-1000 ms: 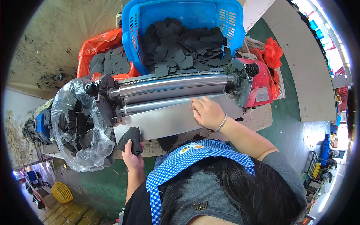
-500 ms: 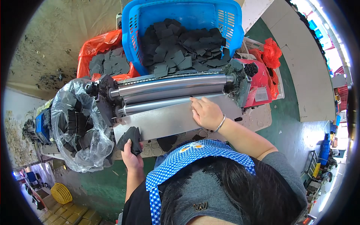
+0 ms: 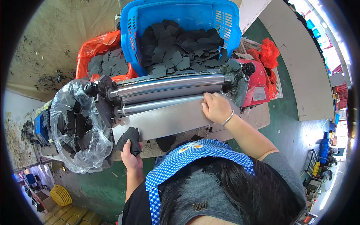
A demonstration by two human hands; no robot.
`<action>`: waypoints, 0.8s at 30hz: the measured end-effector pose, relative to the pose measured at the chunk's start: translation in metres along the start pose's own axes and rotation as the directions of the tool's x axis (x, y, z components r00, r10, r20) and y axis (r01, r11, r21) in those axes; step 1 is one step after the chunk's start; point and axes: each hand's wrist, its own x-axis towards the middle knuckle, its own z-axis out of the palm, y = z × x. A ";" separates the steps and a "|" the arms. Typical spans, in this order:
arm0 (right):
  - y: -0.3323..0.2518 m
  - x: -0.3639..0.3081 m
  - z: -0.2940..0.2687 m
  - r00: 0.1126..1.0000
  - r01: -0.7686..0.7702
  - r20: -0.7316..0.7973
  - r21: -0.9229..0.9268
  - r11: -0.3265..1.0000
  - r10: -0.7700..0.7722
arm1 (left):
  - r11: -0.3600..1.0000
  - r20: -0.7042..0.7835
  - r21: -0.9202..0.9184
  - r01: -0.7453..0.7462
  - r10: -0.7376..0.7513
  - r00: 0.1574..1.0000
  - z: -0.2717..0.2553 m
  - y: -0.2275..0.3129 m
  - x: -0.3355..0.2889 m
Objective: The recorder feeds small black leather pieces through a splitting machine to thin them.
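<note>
My left hand (image 3: pixel 132 155) grips a small stack of black foam-like pieces (image 3: pixel 128 140), thumb on top, at the left end of a flat metal plate (image 3: pixel 161 123). Over the plate's right part rests my right hand (image 3: pixel 217 108), fingers curled and pressed together, fingertips close to the lower metal roller (image 3: pixel 157 105). Anything between those fingers is hidden. Behind the plate runs a roller machine with a shiny upper roller (image 3: pixel 172 82).
Beyond the machine stands a blue basket (image 3: pixel 180 9) heaped with black pieces. Left of it, a red bag (image 3: pixel 90 48) holds more pieces. A clear plastic bag (image 3: pixel 101 150) with black scraps sits at the machine's left end. The machine's red housing (image 3: pixel 258 82) is on the right.
My right hand has slid to the right along the plate, and its fingers have curled in. The left hand still holds the stack in nearly the same place.
</note>
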 end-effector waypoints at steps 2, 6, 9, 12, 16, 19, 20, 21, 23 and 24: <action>0.011 -0.005 -0.001 0.998 -0.055 0.021 -0.051 0.997 0.056 | 1.000 0.022 -0.028 -0.005 0.005 1.000 0.003 0.001 -0.001; 0.022 -0.011 -0.028 0.992 -0.111 -0.087 -0.236 0.965 0.093 | 0.999 -0.008 -0.049 -0.022 0.022 1.000 -0.001 -0.004 0.004; 0.034 -0.021 -0.050 0.971 -0.091 -0.235 -0.238 0.967 0.034 | 0.999 0.003 -0.031 -0.044 0.044 0.999 -0.003 -0.004 0.002; 0.039 -0.033 -0.055 0.954 -0.094 -0.298 -0.230 0.969 0.022 | 0.999 0.001 -0.025 -0.048 0.048 0.999 -0.002 -0.005 0.001; 0.023 -0.037 -0.031 0.987 0.031 -0.156 -0.116 0.993 -0.049 | 0.999 0.041 -0.023 -0.035 0.035 0.999 -0.005 -0.007 0.006; 0.012 -0.033 -0.020 0.997 0.041 -0.061 -0.038 0.998 -0.044 | 0.999 0.021 -0.027 -0.028 0.029 0.999 0.000 -0.003 0.002; 0.012 -0.033 -0.020 0.997 0.041 -0.063 -0.035 0.999 -0.044 | 1.000 0.001 -0.026 -0.017 0.017 1.000 0.002 -0.002 0.000; 0.012 -0.033 -0.021 0.995 0.035 -0.097 -0.025 0.999 -0.037 | 1.000 0.002 -0.024 -0.019 0.019 1.000 0.003 -0.002 -0.001; 0.012 -0.034 -0.025 0.991 0.030 -0.132 -0.013 0.999 -0.032 | 1.000 0.001 -0.006 -0.019 0.019 1.000 0.002 -0.003 -0.001; 0.015 -0.037 -0.030 0.973 0.034 -0.229 0.007 0.999 -0.031 | 1.000 -0.001 -0.006 -0.022 0.021 1.000 0.000 -0.004 0.000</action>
